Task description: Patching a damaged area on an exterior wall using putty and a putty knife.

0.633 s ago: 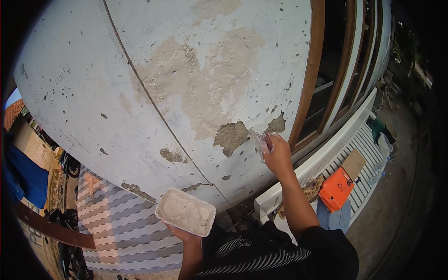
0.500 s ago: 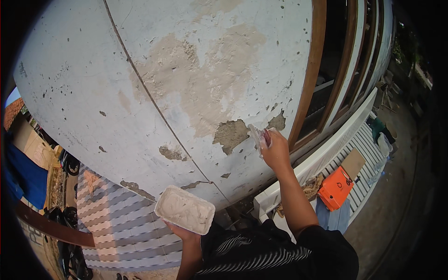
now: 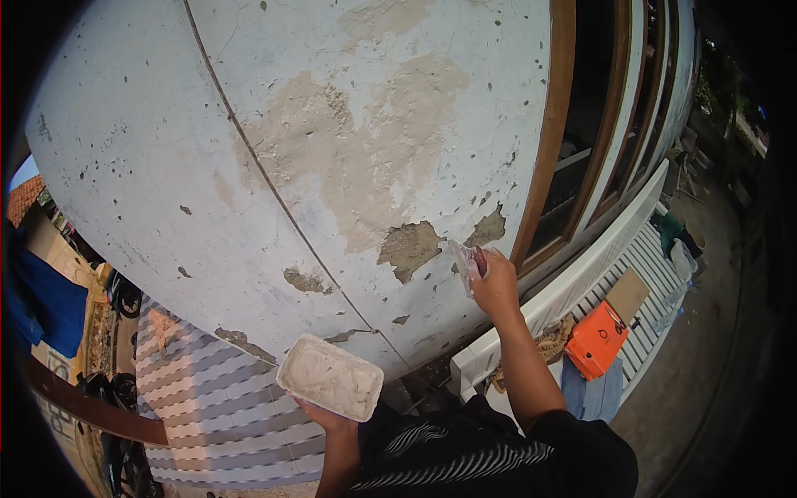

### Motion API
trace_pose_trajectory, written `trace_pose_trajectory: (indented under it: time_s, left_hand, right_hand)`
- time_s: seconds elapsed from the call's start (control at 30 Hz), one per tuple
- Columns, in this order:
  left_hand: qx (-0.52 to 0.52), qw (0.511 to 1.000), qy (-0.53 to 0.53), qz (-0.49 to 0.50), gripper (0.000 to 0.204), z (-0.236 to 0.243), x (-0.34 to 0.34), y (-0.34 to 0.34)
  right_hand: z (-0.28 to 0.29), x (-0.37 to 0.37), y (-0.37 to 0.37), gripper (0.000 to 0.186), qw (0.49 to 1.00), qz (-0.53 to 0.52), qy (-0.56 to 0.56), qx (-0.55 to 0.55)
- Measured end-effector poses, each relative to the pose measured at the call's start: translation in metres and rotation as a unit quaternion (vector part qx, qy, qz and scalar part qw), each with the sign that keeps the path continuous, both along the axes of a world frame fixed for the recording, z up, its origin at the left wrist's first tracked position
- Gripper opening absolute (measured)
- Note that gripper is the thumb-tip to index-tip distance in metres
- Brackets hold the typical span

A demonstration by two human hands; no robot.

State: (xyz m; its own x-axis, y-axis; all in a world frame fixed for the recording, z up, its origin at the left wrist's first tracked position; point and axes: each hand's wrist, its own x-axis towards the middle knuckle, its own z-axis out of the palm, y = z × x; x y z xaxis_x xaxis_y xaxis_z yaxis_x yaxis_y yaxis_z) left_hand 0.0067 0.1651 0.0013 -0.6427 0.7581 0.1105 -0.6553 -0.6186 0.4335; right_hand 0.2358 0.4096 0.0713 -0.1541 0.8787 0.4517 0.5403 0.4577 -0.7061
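Observation:
My left hand (image 3: 326, 416) grips a white rectangular tub (image 3: 365, 410) from below, tilted so its open top shows beige putty (image 3: 330, 378). In my right hand (image 3: 496, 285) is a putty knife (image 3: 462, 264) with a dark red handle; its pale, smeared blade points up and left. The blade is at the white painted wall (image 3: 440, 311), between two bare grey-brown patches: a larger one (image 3: 410, 249) to its left and a smaller one (image 3: 488, 228) above. Whether the blade touches the wall I cannot tell. Higher up lies a broad beige patch (image 3: 365, 149).
A cable (image 3: 253, 158) runs diagonally down the wall. Brown-framed windows (image 3: 544, 141) stand to the right. Beside my right arm, a white slatted bench (image 3: 639, 332) bears an orange box (image 3: 597, 342) and a brown board (image 3: 627, 295). Striped floor tiles (image 3: 216, 407) lie at lower left.
My right hand with the putty knife has moved slightly down and to the right, uncovering more of the smaller bare patch. My left hand still holds the tub at nearly the same place.

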Motion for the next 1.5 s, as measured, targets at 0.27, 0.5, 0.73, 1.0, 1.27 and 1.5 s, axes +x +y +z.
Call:
trace_pose_trajectory:
  time_s: [0.27, 0.5, 0.73, 1.0, 1.27, 1.5]
  left_hand:
    - [-0.024, 0.999, -0.005, 0.032, 0.075, -0.01, -0.006, 0.002]
    - [-0.018, 1.0, 0.003, 0.019, 0.077, -0.01, -0.006, -0.001]
    - [-0.013, 1.0, 0.01, 0.018, 0.077, -0.009, -0.007, -0.004]
    - [-0.008, 1.0, -0.007, 0.017, 0.076, -0.004, -0.007, -0.01]
    - [-0.002, 1.0, 0.0, 0.01, 0.076, -0.006, -0.007, -0.007]
    - [-0.002, 1.0, -0.005, 0.016, 0.076, -0.004, -0.005, -0.009]
  right_hand:
    - [-0.009, -0.002, 0.004, 0.015, 1.0, -0.003, 0.014, 0.006]
    - [0.021, 0.0, -0.016, 0.018, 0.999, 0.031, 0.031, 0.019]
    - [0.066, -0.024, -0.023, 0.021, 0.99, 0.042, 0.058, 0.12]
    - [0.07, -0.033, -0.025, 0.027, 0.996, 0.04, 0.014, 0.083]
    - [0.069, -0.02, -0.02, 0.023, 0.994, 0.015, 0.057, 0.097]
    - [0.069, -0.024, -0.023, 0.021, 0.994, 0.035, 0.047, 0.094]
